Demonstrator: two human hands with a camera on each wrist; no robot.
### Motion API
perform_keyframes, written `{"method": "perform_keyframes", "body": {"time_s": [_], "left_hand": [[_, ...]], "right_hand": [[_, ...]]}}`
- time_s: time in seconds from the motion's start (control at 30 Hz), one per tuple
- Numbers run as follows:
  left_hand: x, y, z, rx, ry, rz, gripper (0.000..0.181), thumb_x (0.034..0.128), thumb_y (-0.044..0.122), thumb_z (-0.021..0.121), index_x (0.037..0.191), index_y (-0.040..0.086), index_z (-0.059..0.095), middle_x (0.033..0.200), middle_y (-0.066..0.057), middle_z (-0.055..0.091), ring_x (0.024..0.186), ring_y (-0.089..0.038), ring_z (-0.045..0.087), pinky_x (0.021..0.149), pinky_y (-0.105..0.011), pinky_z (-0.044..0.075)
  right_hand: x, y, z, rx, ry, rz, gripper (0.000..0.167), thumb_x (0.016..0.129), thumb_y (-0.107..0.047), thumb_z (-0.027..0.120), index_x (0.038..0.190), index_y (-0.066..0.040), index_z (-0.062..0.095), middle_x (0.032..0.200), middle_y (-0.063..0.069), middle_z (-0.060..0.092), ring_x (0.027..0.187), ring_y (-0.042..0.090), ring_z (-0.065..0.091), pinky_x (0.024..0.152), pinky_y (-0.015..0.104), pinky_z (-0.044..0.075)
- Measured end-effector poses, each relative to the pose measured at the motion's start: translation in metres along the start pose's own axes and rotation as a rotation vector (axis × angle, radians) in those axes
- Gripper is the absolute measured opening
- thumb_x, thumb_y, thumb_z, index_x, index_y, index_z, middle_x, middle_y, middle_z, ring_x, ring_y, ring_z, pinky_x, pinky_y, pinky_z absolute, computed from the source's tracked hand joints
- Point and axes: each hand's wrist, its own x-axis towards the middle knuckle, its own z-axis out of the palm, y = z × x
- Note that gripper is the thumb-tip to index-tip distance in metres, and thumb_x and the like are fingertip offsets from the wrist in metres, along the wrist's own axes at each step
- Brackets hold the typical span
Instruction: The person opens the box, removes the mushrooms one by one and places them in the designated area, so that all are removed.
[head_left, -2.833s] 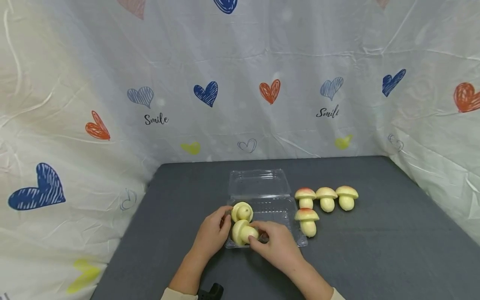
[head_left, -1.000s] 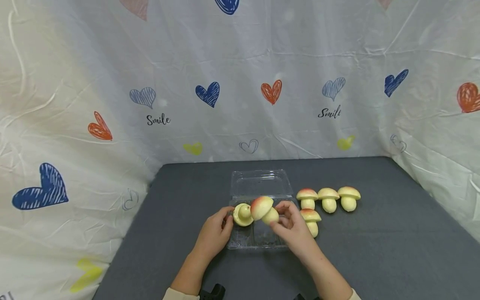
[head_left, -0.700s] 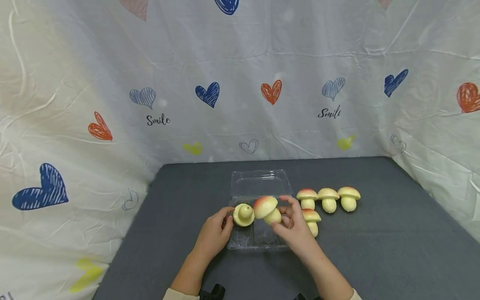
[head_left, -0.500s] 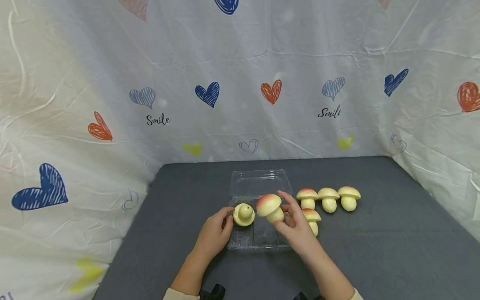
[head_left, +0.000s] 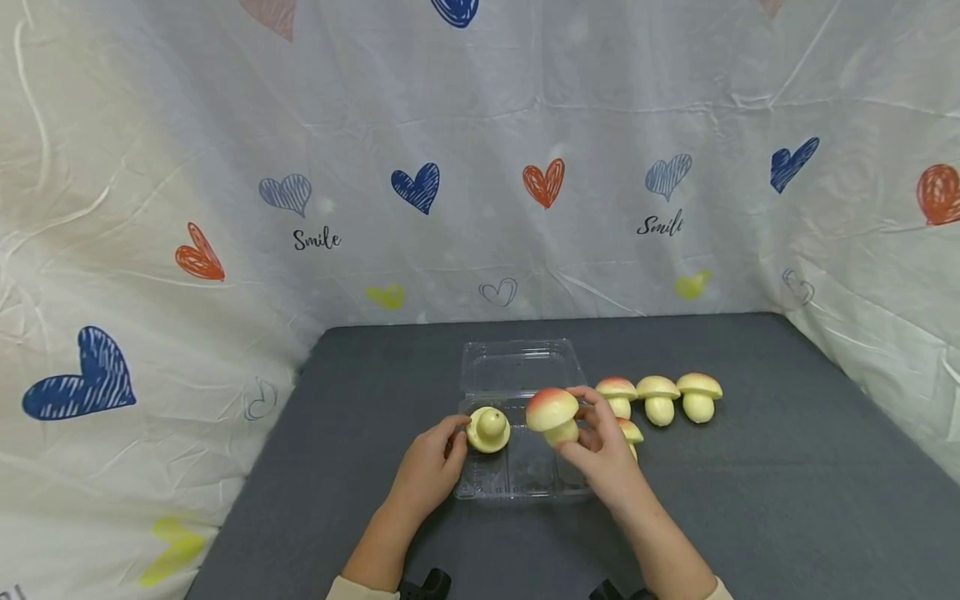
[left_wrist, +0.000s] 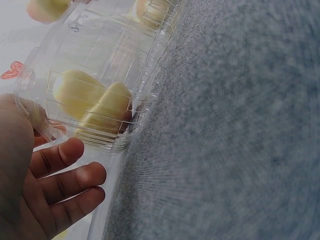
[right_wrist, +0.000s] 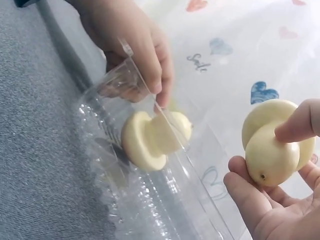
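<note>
My right hand [head_left: 606, 454] holds a toy mushroom [head_left: 552, 410] with a red-tinged cap by its stem, above the clear plastic container [head_left: 531, 482]. In the right wrist view its thumb and fingers grip that mushroom [right_wrist: 272, 155] with the stem end toward the camera. At the container's left side, my left hand [head_left: 429, 462] pinches the rim between thumb and index finger, the other fingers loosely bent in the left wrist view. A second mushroom [head_left: 489, 429] lies cap-down, stem up, in the container's left part. The container's lid [head_left: 521, 367] is folded back, away from me.
Several more mushrooms [head_left: 699, 398] lie on the dark grey table [head_left: 750, 500] to the right of the container; one near my right hand is partly hidden by it. A white curtain [head_left: 465, 108] with printed hearts encloses the table at the back and sides.
My right hand has lifted the front mushroom out of the container's left part, tilted its cap upright and carried it rightward. My left hand has stayed at the container's rim.
</note>
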Motion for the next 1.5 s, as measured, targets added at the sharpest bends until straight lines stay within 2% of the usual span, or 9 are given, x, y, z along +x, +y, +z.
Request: {"method": "perform_keyframes", "body": {"time_s": [0.37,0.77,1.03,1.27,1.37,1.5], "left_hand": [[-0.001,0.001,0.000,-0.003,-0.003,0.004,0.027,0.1068,0.016,0.056,0.132,0.010,0.066,0.076,0.011,0.052,0.058,-0.005,0.045,0.054,-0.027,0.042],[-0.001,0.001,0.000,-0.012,0.010,0.011,0.026,0.1067,0.015,0.056,0.130,0.010,0.067,0.076,0.011,0.052,0.058,-0.005,0.045,0.054,-0.027,0.042],[-0.001,0.002,-0.001,-0.010,-0.007,0.003,0.027,0.1064,0.014,0.057,0.131,0.010,0.067,0.075,0.010,0.051,0.058,-0.005,0.044,0.054,-0.027,0.042],[0.001,0.002,0.000,-0.003,-0.001,0.009,0.026,0.1064,0.015,0.056,0.130,0.010,0.068,0.075,0.011,0.051,0.057,-0.005,0.044,0.055,-0.027,0.042],[0.001,0.002,0.001,-0.001,0.008,0.017,0.026,0.1059,0.014,0.057,0.129,0.010,0.068,0.075,0.011,0.052,0.058,-0.005,0.044,0.055,-0.027,0.042],[0.000,0.001,0.001,-0.002,0.016,0.027,0.025,0.1054,0.012,0.057,0.128,0.010,0.068,0.075,0.011,0.051,0.058,-0.005,0.044,0.055,-0.027,0.041]], "right_hand": [[0.001,-0.002,-0.008,-0.004,0.045,0.026,0.062,0.081,0.014,0.055,0.138,-0.003,0.040,0.117,0.020,0.056,0.094,0.025,0.065,0.075,0.034,0.052],[0.003,-0.005,-0.009,-0.016,0.072,0.047,0.059,0.081,0.013,0.056,0.135,-0.003,0.040,0.119,0.021,0.056,0.094,0.023,0.066,0.074,0.031,0.052],[0.004,-0.008,-0.014,-0.011,0.108,0.084,0.049,0.090,0.008,0.057,0.135,-0.004,0.039,0.113,0.016,0.058,0.089,0.018,0.065,0.070,0.034,0.053],[0.005,-0.008,-0.021,0.012,0.130,0.061,0.037,0.098,0.003,0.059,0.129,-0.006,0.041,0.108,0.012,0.059,0.086,0.015,0.065,0.070,0.033,0.055],[0.006,-0.008,-0.024,0.013,0.134,0.059,0.037,0.099,0.002,0.059,0.130,-0.006,0.041,0.105,0.012,0.059,0.080,0.014,0.063,0.069,0.033,0.055],[0.005,-0.010,-0.030,-0.009,0.147,0.072,0.038,0.101,-0.002,0.059,0.134,-0.005,0.041,0.110,0.010,0.061,0.083,0.013,0.065,0.072,0.034,0.057]]}}
